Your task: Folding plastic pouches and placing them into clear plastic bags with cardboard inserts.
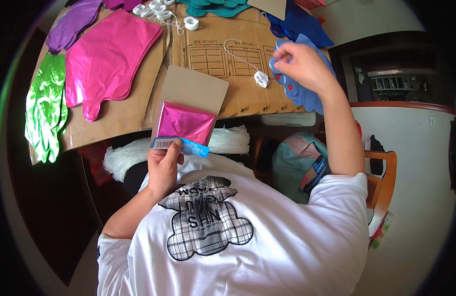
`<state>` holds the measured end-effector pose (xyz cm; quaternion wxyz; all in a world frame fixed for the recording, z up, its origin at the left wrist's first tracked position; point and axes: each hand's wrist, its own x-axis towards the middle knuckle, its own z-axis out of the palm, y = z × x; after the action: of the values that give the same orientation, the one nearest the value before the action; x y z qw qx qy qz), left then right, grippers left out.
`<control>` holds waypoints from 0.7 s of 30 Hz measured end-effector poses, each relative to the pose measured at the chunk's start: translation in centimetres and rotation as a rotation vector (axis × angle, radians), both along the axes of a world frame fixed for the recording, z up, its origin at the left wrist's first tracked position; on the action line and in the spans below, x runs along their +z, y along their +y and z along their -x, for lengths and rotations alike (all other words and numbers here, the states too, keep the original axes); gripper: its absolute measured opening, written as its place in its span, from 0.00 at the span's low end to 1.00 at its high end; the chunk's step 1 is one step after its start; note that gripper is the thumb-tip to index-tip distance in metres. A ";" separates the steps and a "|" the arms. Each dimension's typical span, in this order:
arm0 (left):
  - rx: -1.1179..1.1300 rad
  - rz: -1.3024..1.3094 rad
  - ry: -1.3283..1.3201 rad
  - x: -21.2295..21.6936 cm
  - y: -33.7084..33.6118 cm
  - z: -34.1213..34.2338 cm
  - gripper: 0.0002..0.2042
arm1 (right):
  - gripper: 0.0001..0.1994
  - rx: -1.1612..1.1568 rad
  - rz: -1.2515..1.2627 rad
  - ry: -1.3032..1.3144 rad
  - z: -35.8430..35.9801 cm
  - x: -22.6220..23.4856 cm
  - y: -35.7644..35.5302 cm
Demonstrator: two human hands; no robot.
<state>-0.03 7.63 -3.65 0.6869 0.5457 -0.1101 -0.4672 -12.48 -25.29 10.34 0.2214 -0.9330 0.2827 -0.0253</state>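
My left hand (164,165) grips a brown cardboard card (194,88) with a folded pink foil balloon (185,123) and a blue label strip (194,147) on it, held upright above my lap. My right hand (302,64) reaches to the right side of the table and pinches the top of a blue foil balloon (302,93) with red dots. A white string with a coiled end (260,79) lies just left of that balloon on the flattened cardboard (213,54) covering the table.
A large pink foil balloon (107,59), a purple one (72,24) and a green one (45,111) lie at the left. White string coils (161,12) and teal balloons (215,7) sit at the far edge. A white string bundle (228,140), a bag (299,160) and a wooden chair (383,182) are below.
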 end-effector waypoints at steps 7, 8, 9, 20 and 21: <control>-0.007 -0.009 -0.004 0.2 0.1 -0.1 0.09 | 0.12 -0.316 -0.041 -0.027 1.1 -4.6 4.5; -0.009 -0.006 -0.004 0.1 0.1 -0.1 0.09 | 0.11 -0.289 0.028 -0.063 1.2 -5.7 4.7; -0.007 -0.002 -0.007 0.1 0.1 -0.2 0.09 | 0.10 -0.259 0.098 -0.101 1.1 -6.2 4.7; 0.025 -0.004 0.002 0.1 0.2 0.1 0.08 | 0.07 -0.015 -0.147 0.125 0.2 0.3 2.0; 0.029 0.000 0.005 0.1 0.1 0.2 0.08 | 0.07 0.083 -0.059 0.198 -0.3 0.4 1.2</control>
<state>-0.22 7.72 -3.52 0.6938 0.5461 -0.1002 -0.4586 -12.18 -24.04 10.70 0.2206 -0.9349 0.2650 0.0846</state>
